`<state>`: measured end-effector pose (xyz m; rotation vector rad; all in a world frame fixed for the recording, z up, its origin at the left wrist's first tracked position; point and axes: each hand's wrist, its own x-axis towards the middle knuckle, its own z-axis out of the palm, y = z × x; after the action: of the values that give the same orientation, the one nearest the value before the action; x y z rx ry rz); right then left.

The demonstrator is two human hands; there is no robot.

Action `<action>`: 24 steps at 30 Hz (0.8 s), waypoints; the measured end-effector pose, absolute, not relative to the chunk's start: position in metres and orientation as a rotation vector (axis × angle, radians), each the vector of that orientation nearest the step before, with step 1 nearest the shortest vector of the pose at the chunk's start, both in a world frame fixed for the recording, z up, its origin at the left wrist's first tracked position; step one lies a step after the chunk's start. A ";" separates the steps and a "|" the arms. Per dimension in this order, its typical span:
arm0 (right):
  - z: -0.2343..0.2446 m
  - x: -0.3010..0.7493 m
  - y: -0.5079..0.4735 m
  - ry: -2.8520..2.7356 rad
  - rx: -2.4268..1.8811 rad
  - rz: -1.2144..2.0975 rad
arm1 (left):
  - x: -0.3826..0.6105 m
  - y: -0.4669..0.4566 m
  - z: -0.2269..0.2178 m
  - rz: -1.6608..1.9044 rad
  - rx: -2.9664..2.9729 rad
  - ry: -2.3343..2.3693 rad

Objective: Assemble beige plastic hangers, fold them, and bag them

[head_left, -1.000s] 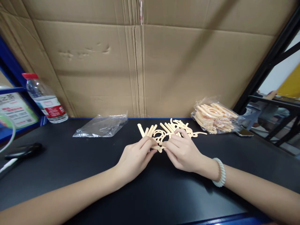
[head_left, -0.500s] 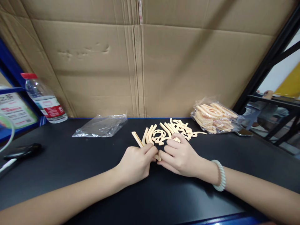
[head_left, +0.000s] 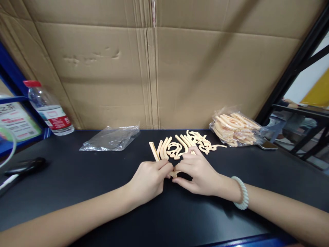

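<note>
My left hand [head_left: 149, 180] and my right hand [head_left: 196, 171] meet at the middle of the black table [head_left: 102, 206]. Both pinch a bundle of cream plastic strips [head_left: 160, 152] that fans away from my fingers. The left fingers are curled round the strips' near ends; the right fingertips press on the same ends from the other side. Just beyond lies a loose pile of cream plastic pieces [head_left: 197, 142], some curved or looped. A white bead bracelet [head_left: 243, 197] sits on my right wrist.
A clear bag full of the same cream pieces [head_left: 235, 128] lies at the back right, an empty clear bag [head_left: 110, 139] at the back left. A water bottle [head_left: 48, 109] stands far left, a black object [head_left: 24, 166] near the left edge. A cardboard wall [head_left: 154, 68] closes the back.
Both hands drew toward me with the strips, away from the loose pile. The strips' far ends shifted left, then back a little.
</note>
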<state>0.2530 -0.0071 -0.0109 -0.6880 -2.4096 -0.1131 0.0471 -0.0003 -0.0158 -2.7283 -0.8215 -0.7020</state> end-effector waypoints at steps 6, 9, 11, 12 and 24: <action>-0.003 0.261 0.001 -2.122 -0.868 0.146 | 0.039 0.003 -0.013 -0.794 -2.605 -0.637; 0.000 0.270 0.013 -2.013 -0.939 0.049 | 0.032 0.011 -0.006 -0.840 -2.536 -0.534; -0.001 0.274 0.019 -1.970 -0.989 0.042 | 0.028 0.017 -0.002 -0.811 -2.476 -0.518; -0.001 0.275 0.021 -1.960 -1.007 0.065 | 0.026 0.020 0.000 -0.783 -2.457 -0.543; -0.008 0.274 0.023 -2.058 -0.834 -0.116 | 0.021 0.031 -0.004 -0.613 -2.783 -1.085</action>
<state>0.2743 0.0229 -0.0084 -0.8344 -2.0575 -0.1162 0.0210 0.0312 -0.0041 -2.7829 -1.0853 -0.6128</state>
